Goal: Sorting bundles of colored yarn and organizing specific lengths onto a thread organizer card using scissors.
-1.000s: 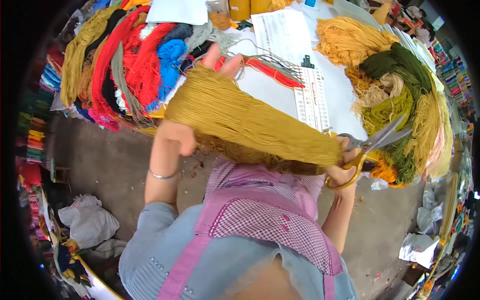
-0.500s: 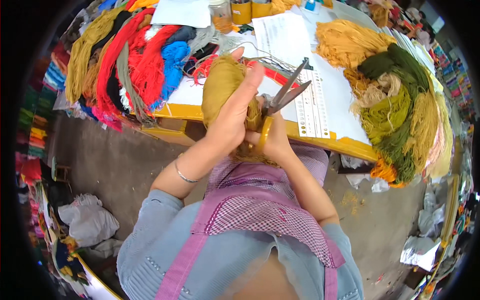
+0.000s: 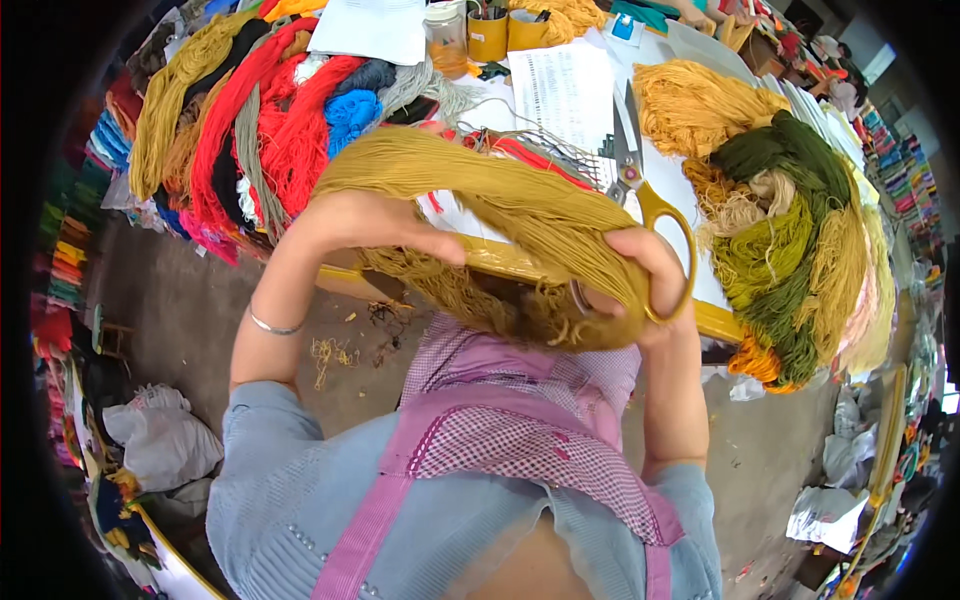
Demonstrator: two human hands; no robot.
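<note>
A mustard-olive yarn skein [image 3: 500, 190] is stretched as a wide loop between my hands, above the table's front edge. My left hand [image 3: 375, 222] is inside the left end of the loop, its thumb reaching to the right and the yarn passing over its fingers, most of which are hidden. At the other end my right hand [image 3: 660, 275] grips the skein and also keeps the yellow-handled scissors [image 3: 672, 215] on its fingers. The scissor blades point away from me and look almost closed. Frayed, shorter strands hang along the loop's lower side.
Red, blue, grey and mustard yarn hanks [image 3: 290, 130] cover the table's left. Orange yarn [image 3: 690, 105] and green yarn [image 3: 790, 230] lie on the right. Printed sheets [image 3: 562, 95], a glass jar [image 3: 446, 40] and yellow cups [image 3: 487, 36] stand at the back. A white bag [image 3: 165, 437] is on the floor.
My hands have moved apart, and the bunched skein is now spread into a loop. The scissors' blades have swung from spread to nearly together, turning more upright on the right.
</note>
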